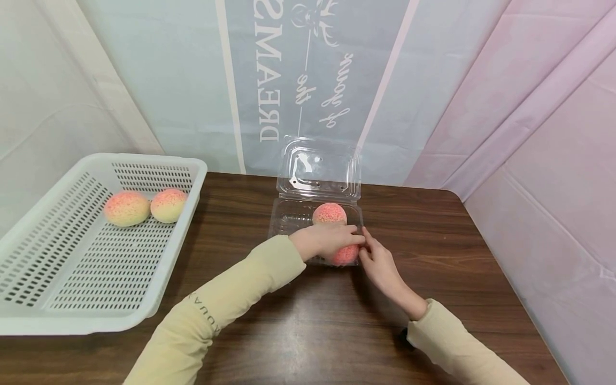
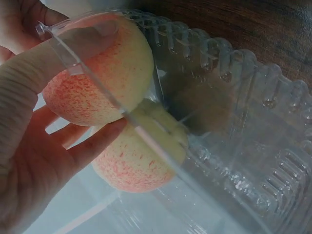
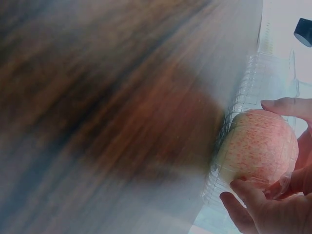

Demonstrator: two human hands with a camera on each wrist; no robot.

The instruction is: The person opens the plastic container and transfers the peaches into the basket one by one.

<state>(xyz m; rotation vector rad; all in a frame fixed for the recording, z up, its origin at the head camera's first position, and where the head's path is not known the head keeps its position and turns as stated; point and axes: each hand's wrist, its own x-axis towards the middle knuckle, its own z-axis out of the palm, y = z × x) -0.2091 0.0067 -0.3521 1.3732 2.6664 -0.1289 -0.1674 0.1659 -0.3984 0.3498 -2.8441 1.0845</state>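
A clear plastic clamshell box (image 1: 293,222) stands on the table with its lid (image 1: 317,166) raised at the back. Inside its right half are two pink-and-yellow peaches, a rear peach (image 1: 329,208) and a front peach (image 1: 346,256). My left hand (image 1: 329,239) reaches over the box and grips the front peach, the thumb lying across it in the left wrist view. At the box's front right corner, my right hand (image 1: 383,267) holds the thin plastic edge. Through the clear wall, the front peach (image 3: 261,146) shows close to the right fingers (image 3: 251,192).
On the left stands a white slotted basket (image 1: 96,323). It holds two more peaches, a left peach (image 1: 126,208) and a right peach (image 1: 167,206). The dark wooden table (image 1: 423,230) ends at a printed cloth backdrop (image 1: 192,80) behind the box.
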